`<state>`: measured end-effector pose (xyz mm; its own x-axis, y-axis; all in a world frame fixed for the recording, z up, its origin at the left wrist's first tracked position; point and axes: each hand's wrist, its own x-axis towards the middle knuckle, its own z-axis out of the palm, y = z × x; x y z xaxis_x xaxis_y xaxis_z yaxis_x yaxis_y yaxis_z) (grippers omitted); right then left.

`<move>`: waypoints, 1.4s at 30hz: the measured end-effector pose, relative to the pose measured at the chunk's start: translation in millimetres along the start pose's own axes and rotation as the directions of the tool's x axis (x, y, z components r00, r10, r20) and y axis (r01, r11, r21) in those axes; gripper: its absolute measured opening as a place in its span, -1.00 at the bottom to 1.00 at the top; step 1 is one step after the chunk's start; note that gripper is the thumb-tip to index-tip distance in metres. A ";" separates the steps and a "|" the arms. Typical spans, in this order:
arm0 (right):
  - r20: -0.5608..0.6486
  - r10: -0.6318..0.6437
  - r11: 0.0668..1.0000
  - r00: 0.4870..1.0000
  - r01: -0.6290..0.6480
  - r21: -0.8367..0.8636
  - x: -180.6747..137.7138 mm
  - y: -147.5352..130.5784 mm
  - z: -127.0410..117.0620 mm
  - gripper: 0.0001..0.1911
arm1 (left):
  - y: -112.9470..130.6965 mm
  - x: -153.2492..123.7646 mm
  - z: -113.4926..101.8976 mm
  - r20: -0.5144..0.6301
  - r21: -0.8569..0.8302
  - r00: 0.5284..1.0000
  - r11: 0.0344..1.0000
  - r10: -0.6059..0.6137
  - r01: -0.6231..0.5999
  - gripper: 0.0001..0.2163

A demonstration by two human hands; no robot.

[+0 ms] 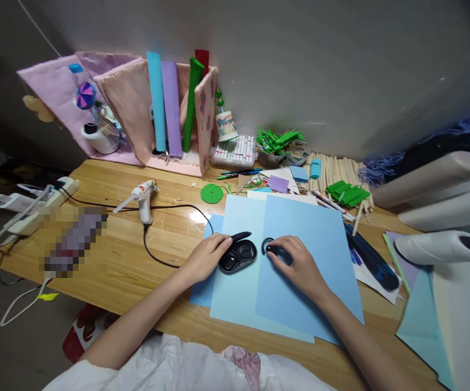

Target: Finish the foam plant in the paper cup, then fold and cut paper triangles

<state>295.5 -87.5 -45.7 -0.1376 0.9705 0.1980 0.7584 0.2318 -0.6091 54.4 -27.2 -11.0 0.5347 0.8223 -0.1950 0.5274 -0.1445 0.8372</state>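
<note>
My left hand (209, 255) grips the left side of a black earbud charging case (243, 260), its lid raised. One earbud appears to sit in the case's left hollow; the right hollow looks vacant. To the right of the case, my right hand (298, 264) pinches a black ear-hook earbud (267, 247) between thumb and fingers. Both hands are above overlapping sheets of light blue paper (235, 298) and darker blue paper (312, 222) on the wooden table.
A glue gun (142, 198) stands at left, its cable running towards the paper. Behind are a pink cardboard box (124, 92) with crepe rolls, a marker case (235, 152) and wooden sticks (334, 168). A power strip (35, 209) lies far left; a white cylinder (438, 247) is at right.
</note>
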 end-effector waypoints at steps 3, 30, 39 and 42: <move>0.000 -0.021 0.999 1.000 0.021 -0.034 -2.2 6.1 6.4 -0.85 | 6.5 -16.2 5.5 -0.264 0.167 0.961 0.985 0.079 -0.035 -0.67; -0.095 -0.146 0.987 0.985 0.138 -0.086 -10.8 16.5 15.2 -0.74 | 8.5 -46.1 49.5 -0.399 0.557 0.914 0.812 0.075 0.177 -0.90; -0.130 -0.044 0.987 0.991 0.063 0.146 -9.6 -9.9 12.1 -0.81 | -9.5 -43.8 46.8 -0.513 0.360 0.830 0.933 0.218 -0.022 -0.89; -0.116 -0.037 0.981 0.993 0.058 0.186 -7.9 -16.3 12.9 -0.83 | -7.1 -43.6 41.4 -0.556 0.281 0.803 0.958 0.215 -0.063 -0.90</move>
<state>275.9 -98.1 -47.2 -0.0908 0.9470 0.3080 0.6170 0.2963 -0.7290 54.6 -84.9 -29.6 0.1755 0.9350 0.3081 0.6570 -0.3443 0.6706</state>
